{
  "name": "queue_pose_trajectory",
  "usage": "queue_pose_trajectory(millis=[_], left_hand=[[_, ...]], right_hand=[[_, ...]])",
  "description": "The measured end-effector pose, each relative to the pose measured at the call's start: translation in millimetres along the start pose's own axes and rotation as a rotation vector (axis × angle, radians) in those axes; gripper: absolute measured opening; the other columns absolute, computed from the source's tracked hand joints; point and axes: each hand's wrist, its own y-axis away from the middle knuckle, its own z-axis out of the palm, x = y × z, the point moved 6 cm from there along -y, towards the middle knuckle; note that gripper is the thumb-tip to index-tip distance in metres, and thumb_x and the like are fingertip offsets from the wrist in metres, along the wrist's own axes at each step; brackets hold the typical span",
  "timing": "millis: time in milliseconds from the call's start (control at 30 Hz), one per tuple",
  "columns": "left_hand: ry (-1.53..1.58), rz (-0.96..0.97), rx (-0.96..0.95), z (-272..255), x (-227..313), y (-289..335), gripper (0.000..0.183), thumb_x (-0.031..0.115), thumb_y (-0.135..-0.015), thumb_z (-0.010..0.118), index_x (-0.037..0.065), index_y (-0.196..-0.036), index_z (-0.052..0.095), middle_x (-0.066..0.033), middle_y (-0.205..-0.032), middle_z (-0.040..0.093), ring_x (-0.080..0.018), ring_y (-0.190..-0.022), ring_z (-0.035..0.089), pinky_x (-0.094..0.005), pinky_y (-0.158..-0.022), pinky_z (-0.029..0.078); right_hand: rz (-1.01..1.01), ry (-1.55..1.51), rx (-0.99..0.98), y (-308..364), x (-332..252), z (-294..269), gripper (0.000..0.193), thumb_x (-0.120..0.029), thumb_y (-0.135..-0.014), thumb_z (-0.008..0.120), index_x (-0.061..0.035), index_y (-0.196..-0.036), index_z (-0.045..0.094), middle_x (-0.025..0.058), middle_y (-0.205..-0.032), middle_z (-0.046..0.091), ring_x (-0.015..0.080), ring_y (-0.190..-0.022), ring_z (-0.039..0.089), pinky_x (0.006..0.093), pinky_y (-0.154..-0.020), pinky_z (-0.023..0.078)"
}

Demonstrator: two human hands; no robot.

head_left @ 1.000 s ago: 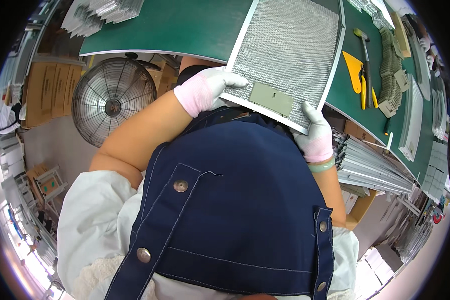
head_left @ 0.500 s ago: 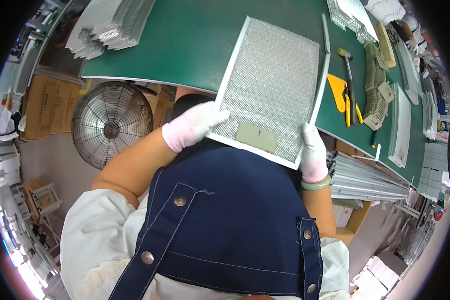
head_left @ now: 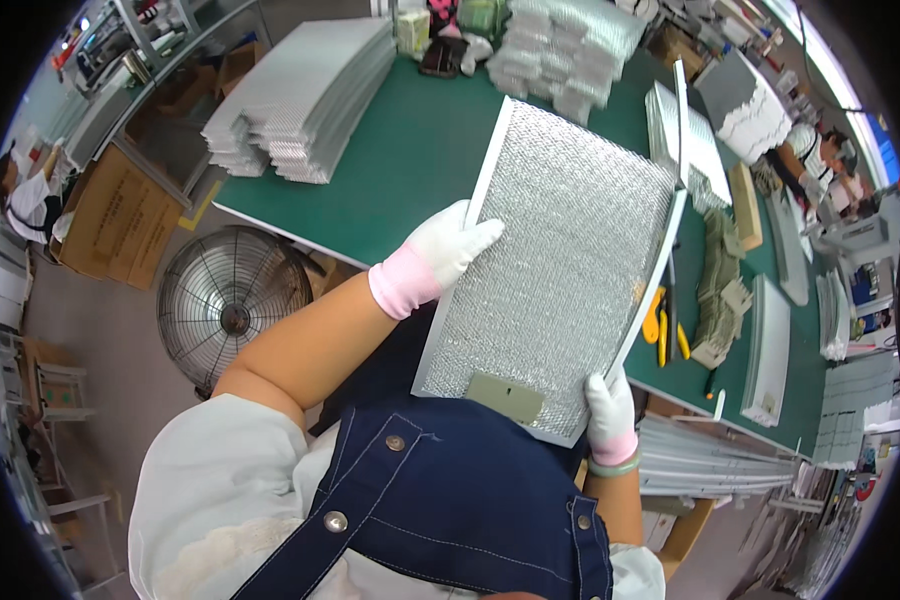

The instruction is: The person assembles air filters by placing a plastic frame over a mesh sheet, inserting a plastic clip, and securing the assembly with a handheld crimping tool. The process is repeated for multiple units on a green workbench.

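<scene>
I hold a rectangular metal mesh filter panel with a silver frame, tilted over the near edge of the green table. My left hand, in a white glove with a pink cuff, grips the panel's left edge. My right hand, gloved the same way, holds the lower right corner. A small grey tab sits on the panel's near edge. A loose silver frame strip lies along the panel's right side.
Stacks of mesh sheets lie at the table's far left, more stacks at the back. Yellow-handled tools, flat panels and metal strips are to the right. A floor fan stands left. Other people work at the left and right edges.
The panel has swung up and away from my body, further over the table. My left hand slid higher along its left edge; my right hand stays at the lower corner.
</scene>
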Motion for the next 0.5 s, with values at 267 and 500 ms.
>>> queue_pose_trajectory(millis=[267, 500], left_hand=[[0.214, 0.175, 0.001, -6.9, 102.0, -2.4, 0.033, 0.021, -0.101, 0.056, -0.004, -0.122, 0.056, -0.0044, -0.105, 0.065, -0.0096, -0.093, 0.060, -0.0268, -0.085, 0.049], [0.325, 0.480, 0.278, 32.4, 85.8, 31.9, 0.036, 0.020, -0.102, 0.055, -0.006, -0.126, 0.053, -0.0078, -0.115, 0.064, -0.0126, -0.105, 0.058, -0.0280, -0.094, 0.046]], right_hand=[[-0.167, -0.005, -0.054, 8.1, -39.9, 18.8, 0.067, -0.024, -0.096, 0.063, 0.0084, -0.146, 0.031, 0.0130, -0.144, 0.047, 0.0220, -0.131, 0.045, 0.0367, -0.114, 0.030], [-0.144, 0.386, -0.086, -10.8, -113.2, -45.2, 0.049, -0.011, -0.091, 0.057, 0.0046, -0.136, 0.048, 0.0077, -0.126, 0.060, 0.0161, -0.114, 0.055, 0.0325, -0.100, 0.044]])
